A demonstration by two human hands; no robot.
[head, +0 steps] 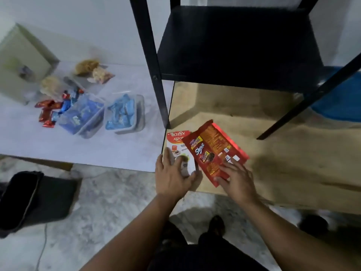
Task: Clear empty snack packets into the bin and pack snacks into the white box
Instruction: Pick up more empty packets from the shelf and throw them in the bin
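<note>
Both hands are working at the near edge of the table (293, 153), on its wood-coloured part. The left hand (172, 177) is lying on a white Astor packet (178, 142), fingers spread and slightly bent over its near end — pressing rather than clearly gripping it. The right hand (237, 178) is resting with straight, relaxed fingers on the near end of a red Shapes packet (213, 151), which is lying flat and overlapping the right side of the white packet. Both packets are looking flat; whether they are empty I cannot tell.

Further left, on the pale sheet (97, 147) covering the table, two clear tubs are sitting side by side: the left tub (84, 116) is holding dark blue wrapped snacks and the right tub (125, 114) is holding lighter blue ones. Red and blue wrapped sweets (52, 112) are lying loose just left of the tubs. Behind them, clear bags of pale and brown snacks (89, 70) are lying near the wall. A beige box-like thing (21, 61) is standing at the far left — blurred.

A black bin (25, 200) is standing on the floor, below the table's left part. A black shelf rack (238, 45) is standing on the table, behind the packets.
</note>
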